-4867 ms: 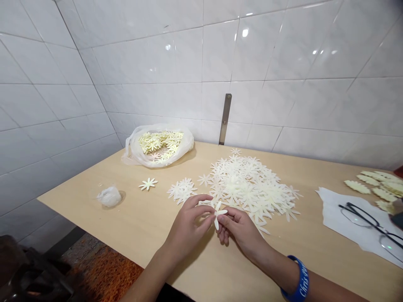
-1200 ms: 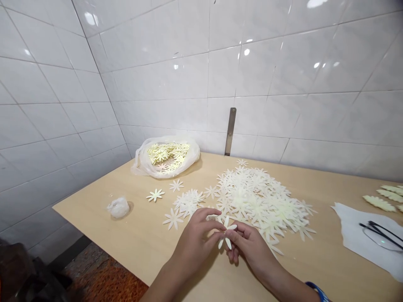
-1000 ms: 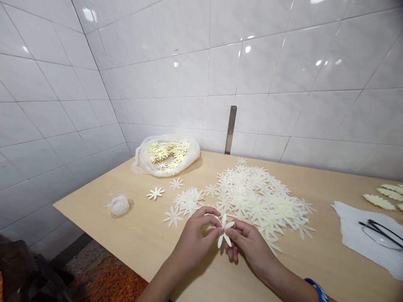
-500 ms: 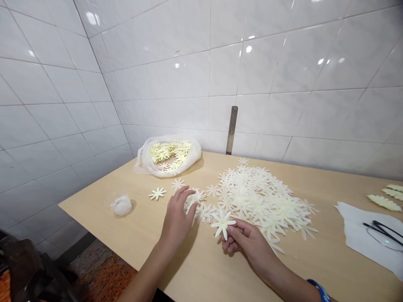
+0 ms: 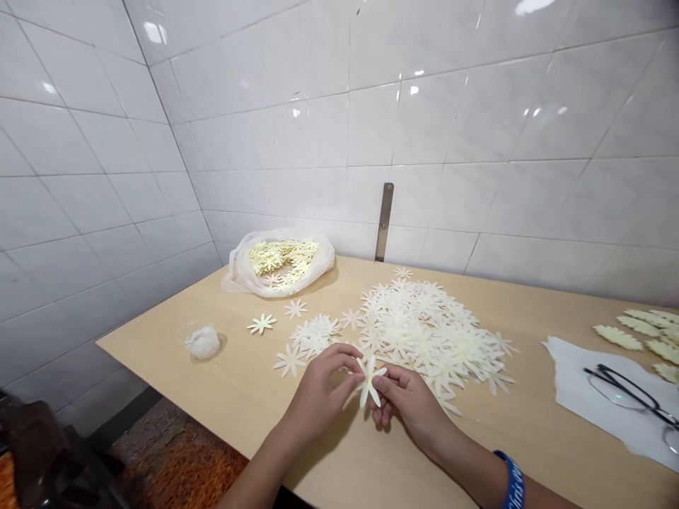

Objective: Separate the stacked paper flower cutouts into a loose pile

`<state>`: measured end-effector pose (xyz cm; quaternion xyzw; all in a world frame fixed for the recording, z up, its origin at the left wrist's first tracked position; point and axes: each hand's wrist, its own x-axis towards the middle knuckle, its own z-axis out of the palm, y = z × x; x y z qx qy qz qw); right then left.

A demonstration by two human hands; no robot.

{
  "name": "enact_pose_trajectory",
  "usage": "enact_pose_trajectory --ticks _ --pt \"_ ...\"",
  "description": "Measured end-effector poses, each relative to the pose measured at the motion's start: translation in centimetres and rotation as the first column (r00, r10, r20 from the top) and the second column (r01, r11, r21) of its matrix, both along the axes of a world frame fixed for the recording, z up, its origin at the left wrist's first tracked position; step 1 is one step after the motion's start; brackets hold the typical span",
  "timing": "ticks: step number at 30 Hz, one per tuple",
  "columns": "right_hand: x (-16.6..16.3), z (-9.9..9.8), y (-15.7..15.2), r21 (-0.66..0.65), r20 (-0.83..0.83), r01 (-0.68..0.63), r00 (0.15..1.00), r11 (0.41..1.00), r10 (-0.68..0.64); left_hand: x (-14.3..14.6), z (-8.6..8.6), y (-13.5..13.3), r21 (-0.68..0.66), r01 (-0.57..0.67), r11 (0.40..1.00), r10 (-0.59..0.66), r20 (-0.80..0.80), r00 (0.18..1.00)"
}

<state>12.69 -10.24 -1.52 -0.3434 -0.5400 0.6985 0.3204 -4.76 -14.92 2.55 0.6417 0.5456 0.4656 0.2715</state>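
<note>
While the cluster (image 5: 316, 334) beside the pile (image 5: 424, 324) seems done, but the pile not, right hand (image 5: 412, 404) pinches one flower (image 5: 370, 382), left hand (image 5: 320, 393) with unclear grip.

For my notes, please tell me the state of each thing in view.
Held flower: raised, tilted
Right hand: pinching held flower
Left hand: curled at held flower
Flower pile: loose, heaped
Plastic bag: open, flowers inside
Plastic bundle: crumpled
White paper: spread flat
Glasses: lying on paper
</note>
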Motion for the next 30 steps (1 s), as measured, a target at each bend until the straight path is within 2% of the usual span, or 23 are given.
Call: enact_pose_trajectory --ticks 2,4,8,10,12,14,15,17,20,23,26,30 --pt "0.0 0.0 0.1 0.009 -0.020 0.015 1.000 1.000 -0.015 -0.7 0.0 -0.1 0.011 -0.134 0.991 0.131 0.130 0.983" --pt "0.0 0.1 0.1 0.014 -0.046 0.024 0.999 1.000 -0.024 -1.3 0.0 0.1 -0.046 -0.237 0.970 0.241 0.261 0.935" --pt "-0.1 0.0 0.2 0.012 -0.091 0.039 0.995 0.999 -0.038 -1.7 0.1 2.1 -0.136 -0.254 0.958 0.288 0.403 0.869" --pt "-0.2 -0.2 0.3 0.004 -0.095 0.052 0.994 0.999 -0.051 -1.9 0.5 3.6 -0.143 -0.274 0.951 0.307 0.329 0.893" --pt "-0.3 -0.3 0.3 -0.005 -0.097 0.066 0.993 0.998 -0.066 -2.0 1.3 4.5 -0.111 -0.366 0.924 0.374 0.063 0.925" --pt "-0.3 -0.3 0.3 -0.001 -0.105 0.082 0.991 0.997 -0.082 -2.0 2.0 4.3 0.027 -0.429 0.903 0.428 -0.167 0.888" --pt "-0.3 -0.3 0.2 0.008 -0.109 0.085 0.990 0.996 -0.084 -1.8 2.2 3.8 0.097 -0.416 0.904 0.427 -0.227 0.875" --pt "-0.3 -0.2 0.1 0.029 -0.110 0.078 0.991 0.997 -0.075 -1.0 2.2 2.3 0.185 -0.337 0.923 0.376 -0.249 0.892" --pt "-0.3 -0.1 0.0 0.067 -0.116 0.065 0.992 0.996 -0.057 0.9 1.1 -0.3 0.188 -0.180 0.966 0.217 -0.198 0.956" --pt "-0.2 -0.3 0.1 0.105 -0.141 0.065 0.989 0.992 -0.049 2.4 -0.4 -1.6 0.147 -0.040 0.988 0.067 -0.189 0.980" --pt "-0.1 -0.6 0.2 0.119 -0.153 0.055 0.988 0.991 -0.036 3.0 -0.9 -1.6 0.134 -0.037 0.990 0.062 -0.185 0.981" --pt "0.2 -0.5 0.2 0.129 -0.148 0.044 0.989 0.991 -0.025 2.8 -0.5 -1.1 0.109 -0.015 0.994 0.035 -0.178 0.983"
